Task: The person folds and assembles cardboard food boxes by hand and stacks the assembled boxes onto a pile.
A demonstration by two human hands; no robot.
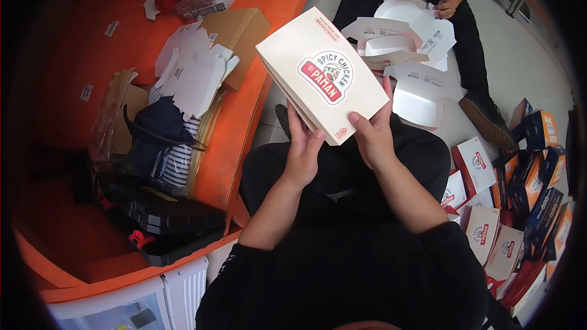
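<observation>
A closed cream food box [324, 73] with a red and white "Spicy Chicken Si Paman" logo is held up, tilted, above my crossed legs. My left hand [301, 150] grips its lower left side, thumb at the near edge and fingers underneath. On the lower right corner, my right hand [374, 134] holds the box with its thumb on the lid and its fingers along the side. Beyond it on the floor lie an open, partly folded box [388, 46] and another open box [419, 104] with a white inside.
Another person's hands [446, 7] touch white box blanks [422, 27] ahead. Folded boxes [477, 168] and dark blue and orange boxes [538, 177] pile up at right. On the orange bench [235, 140] at left are flat blanks [192, 73], a carton [235, 30] and a black case [156, 205].
</observation>
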